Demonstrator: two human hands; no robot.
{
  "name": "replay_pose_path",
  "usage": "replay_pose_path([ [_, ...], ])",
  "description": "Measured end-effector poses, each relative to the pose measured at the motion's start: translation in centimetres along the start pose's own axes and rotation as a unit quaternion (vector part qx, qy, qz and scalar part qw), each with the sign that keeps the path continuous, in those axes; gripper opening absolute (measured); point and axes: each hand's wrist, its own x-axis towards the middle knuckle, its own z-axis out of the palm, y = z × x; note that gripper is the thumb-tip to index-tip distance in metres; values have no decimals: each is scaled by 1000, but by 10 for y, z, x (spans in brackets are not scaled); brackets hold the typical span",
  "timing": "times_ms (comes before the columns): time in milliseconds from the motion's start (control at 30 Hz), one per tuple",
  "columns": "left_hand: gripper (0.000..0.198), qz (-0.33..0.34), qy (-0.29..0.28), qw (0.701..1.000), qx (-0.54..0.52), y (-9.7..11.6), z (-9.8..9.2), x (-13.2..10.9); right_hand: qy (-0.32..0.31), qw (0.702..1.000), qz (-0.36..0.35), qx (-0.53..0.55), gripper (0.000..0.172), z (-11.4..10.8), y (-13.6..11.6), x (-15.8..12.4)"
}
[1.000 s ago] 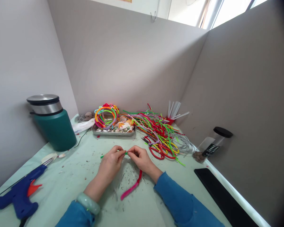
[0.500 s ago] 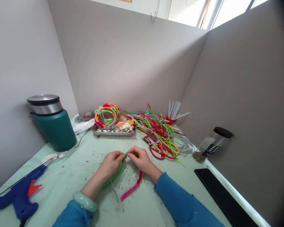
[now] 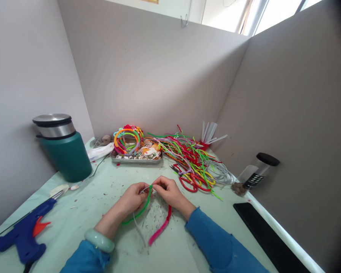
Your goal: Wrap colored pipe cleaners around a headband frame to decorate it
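Note:
My left hand (image 3: 135, 197), with a pale green bangle (image 3: 99, 240) on its wrist, is closed on a thin grey wire (image 3: 136, 225) whose free end hangs down over the table. A green pipe cleaner (image 3: 143, 210) runs down from the fingertips and curves to the left. My right hand (image 3: 169, 193) pinches the wrapped upper end of the green pipe cleaner, close to the left fingertips. Below the right palm hangs a red and pink pipe cleaner length (image 3: 160, 229); its upper part is hidden by the hand.
Behind the hands stands a metal tray (image 3: 136, 161) with pipe-cleaner hoops (image 3: 127, 140) and shells. Right of it lie loose pipe cleaners (image 3: 187, 151) and red-handled scissors (image 3: 189, 184). A teal flask (image 3: 66, 155) and blue glue gun (image 3: 25, 231) are left; a clear jar (image 3: 254, 174) is right.
The fingers of my left hand have shifted off the green pipe cleaner's top, and the grey wire now shows at them. The pink end has swung slightly right. My right hand has hardly moved.

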Motion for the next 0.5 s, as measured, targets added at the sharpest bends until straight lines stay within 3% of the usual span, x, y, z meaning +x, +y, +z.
replay_pose_path([
  [100,10,58,66,991,103,-3,1,3,-4,1000,-8,-1,10,0,-1,0],
  [233,8,121,133,953,243,-4,0,5,-5,1000,-10,-4,11,1,-2,0],
  [500,21,129,151,929,311,1,1,2,13,1000,3,-14,12,1,4,1],
])
